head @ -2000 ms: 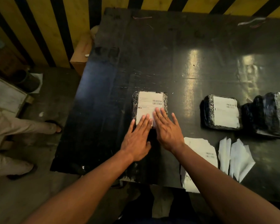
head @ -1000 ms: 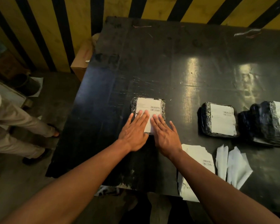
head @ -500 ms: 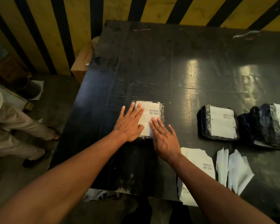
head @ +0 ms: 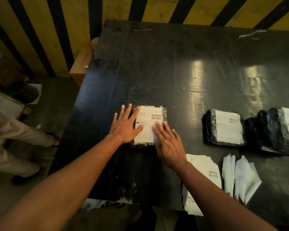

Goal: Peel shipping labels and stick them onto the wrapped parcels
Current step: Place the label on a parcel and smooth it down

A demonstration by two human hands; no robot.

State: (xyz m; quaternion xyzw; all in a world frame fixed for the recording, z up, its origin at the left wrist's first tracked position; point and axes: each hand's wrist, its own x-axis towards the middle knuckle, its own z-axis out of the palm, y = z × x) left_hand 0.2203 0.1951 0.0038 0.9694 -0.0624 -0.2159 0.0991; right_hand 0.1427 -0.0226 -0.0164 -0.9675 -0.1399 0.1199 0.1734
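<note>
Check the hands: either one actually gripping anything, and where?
Nothing is gripped. Left hand and right hand lie flat with straight fingers, pressing the label onto the wrapped parcel.

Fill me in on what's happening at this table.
A person is labelling black-wrapped parcels. Both hands, left hand and right hand, press flat on the white label of the nearest parcel. Two labelled parcels sit to the right; a label stack and peeled backings lie nearby.
</note>
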